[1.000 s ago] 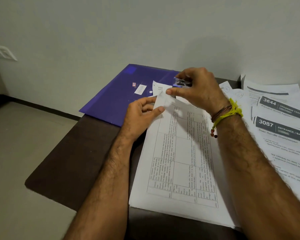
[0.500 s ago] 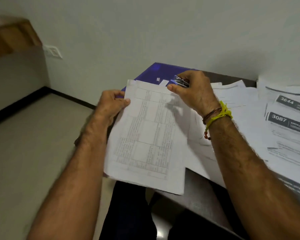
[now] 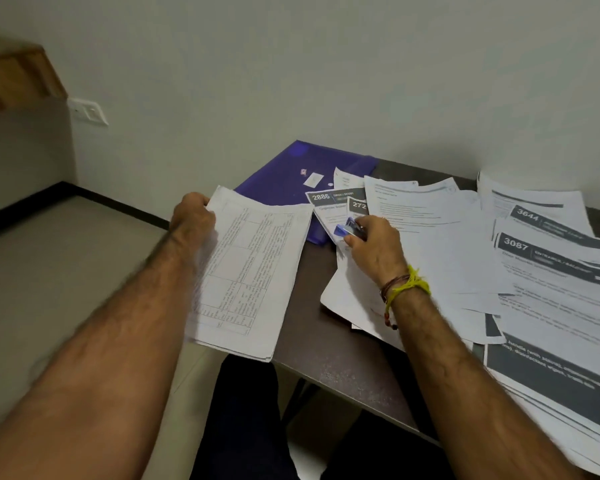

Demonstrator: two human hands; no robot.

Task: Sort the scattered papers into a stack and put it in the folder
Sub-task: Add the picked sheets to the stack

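Note:
My left hand (image 3: 192, 216) grips the top left corner of a thin stapled set of table-printed papers (image 3: 253, 271), held out past the table's left edge. My right hand (image 3: 374, 247) holds a small blue stapler (image 3: 350, 231) just above the scattered papers (image 3: 447, 237) on the dark table. The purple folder (image 3: 284, 174) lies flat at the table's far left corner, partly covered by sheets with dark headers (image 3: 333, 199).
More loose sheets with dark numbered headers (image 3: 548, 271) overlap across the right of the brown table (image 3: 319, 348). The wall stands just behind the table. My legs (image 3: 250, 410) show under the table's front edge; the floor lies to the left.
My left hand has carried the table-printed set leftward off the table. My right hand has let go of it and dropped with the stapler toward the scattered papers.

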